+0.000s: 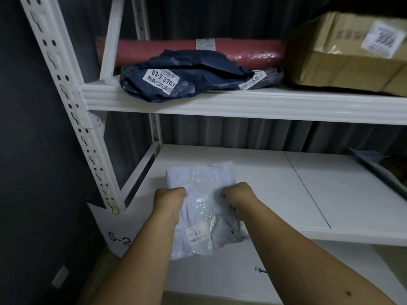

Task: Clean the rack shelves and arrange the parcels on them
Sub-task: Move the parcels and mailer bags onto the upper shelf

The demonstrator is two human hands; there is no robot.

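Note:
A white plastic parcel (203, 208) with a small label lies half on the middle shelf (275, 183) of the white rack, its near end hanging over the front edge. My left hand (169, 200) grips its left side with curled fingers. My right hand (239, 194) grips its right side the same way. On the upper shelf (242, 104) lie a dark blue bag parcel (176, 78) marked 67-7-3703, a red roll (220, 52) behind it and a taped cardboard box (352, 53) at the right.
The rack's left upright (72, 106) stands close to a dark wall. A paper tag reading 5-2 (112, 232) hangs at the shelf's left corner. A grey flat parcel (378, 170) leans at the far right of the middle shelf. A lower shelf (231, 278) shows beneath.

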